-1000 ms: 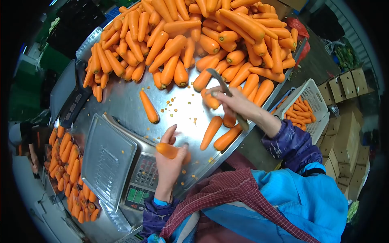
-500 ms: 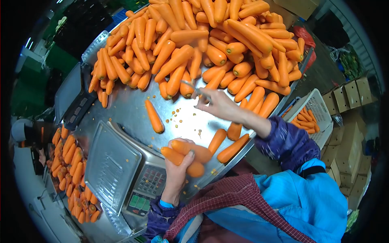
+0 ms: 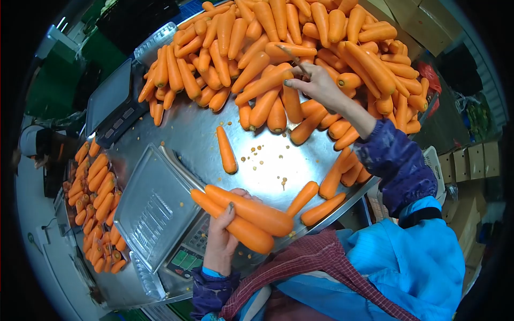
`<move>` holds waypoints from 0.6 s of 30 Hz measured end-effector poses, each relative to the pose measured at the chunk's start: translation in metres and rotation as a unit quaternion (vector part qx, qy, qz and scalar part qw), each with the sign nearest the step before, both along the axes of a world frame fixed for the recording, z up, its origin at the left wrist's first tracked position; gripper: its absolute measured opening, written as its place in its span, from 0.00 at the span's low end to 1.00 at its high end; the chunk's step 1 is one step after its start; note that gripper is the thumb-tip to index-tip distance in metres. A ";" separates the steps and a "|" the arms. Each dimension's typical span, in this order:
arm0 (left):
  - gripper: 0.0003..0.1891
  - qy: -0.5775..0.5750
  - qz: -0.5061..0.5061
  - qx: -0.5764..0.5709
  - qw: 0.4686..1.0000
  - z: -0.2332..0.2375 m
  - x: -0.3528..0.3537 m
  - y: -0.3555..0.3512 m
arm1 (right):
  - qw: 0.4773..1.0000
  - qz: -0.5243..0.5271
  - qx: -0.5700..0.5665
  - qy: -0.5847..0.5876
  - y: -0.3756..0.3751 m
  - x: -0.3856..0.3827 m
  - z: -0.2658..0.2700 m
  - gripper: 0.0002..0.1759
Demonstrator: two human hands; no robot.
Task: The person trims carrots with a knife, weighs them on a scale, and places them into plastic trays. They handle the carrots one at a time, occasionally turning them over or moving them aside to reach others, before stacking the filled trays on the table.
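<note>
Two carrots (image 3: 251, 209) lie side by side in my left hand (image 3: 220, 241), the thumb across them and the fingers mostly hidden underneath. They overlap the near side of the digital scale (image 3: 152, 208). My right hand (image 3: 321, 88) is at the front of a large carrot heap (image 3: 267, 59), closed around a small knife (image 3: 295, 60) whose thin blade points up and left. Its thumb is right at the top of a carrot (image 3: 292, 104) at the heap's edge. A single carrot (image 3: 226, 151) rests on the metal table (image 3: 198, 144) beside small cut-off bits (image 3: 262, 155).
Left of the scale are bagged carrots (image 3: 96, 187). A second scale (image 3: 110, 99) stands at the back left, near a person in a cap (image 3: 35, 142). Loose carrots (image 3: 322, 208) lie along the right table edge. Cardboard boxes (image 3: 476, 160) and a white crate (image 3: 433, 163) are beyond it.
My right hand has moved up and away to the heap with the knife. The carrots in my left hand have shifted closer to me and show more fully. The camera view has shifted slightly.
</note>
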State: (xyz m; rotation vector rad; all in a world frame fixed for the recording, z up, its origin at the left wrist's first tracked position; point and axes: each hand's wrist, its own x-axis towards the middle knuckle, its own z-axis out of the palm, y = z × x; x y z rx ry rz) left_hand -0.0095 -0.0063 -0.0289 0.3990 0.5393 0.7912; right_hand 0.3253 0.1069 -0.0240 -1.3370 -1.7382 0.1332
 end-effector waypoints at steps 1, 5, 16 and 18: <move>0.21 0.023 -0.019 0.020 0.999 0.004 -0.001 0.004 | 0.978 0.002 -0.174 0.114 -0.012 -0.006 0.024 0.12; 0.22 0.084 -0.090 0.069 0.990 0.022 -0.002 0.020 | 0.876 0.105 -0.365 0.298 -0.037 -0.027 0.039 0.18; 0.22 -0.032 -0.195 0.117 0.973 0.027 0.010 0.014 | 0.818 0.206 -0.478 0.246 -0.096 -0.102 0.069 0.20; 0.22 -0.035 -0.133 0.109 0.985 0.013 0.006 0.008 | 0.866 0.127 -0.368 0.314 -0.112 -0.105 0.074 0.18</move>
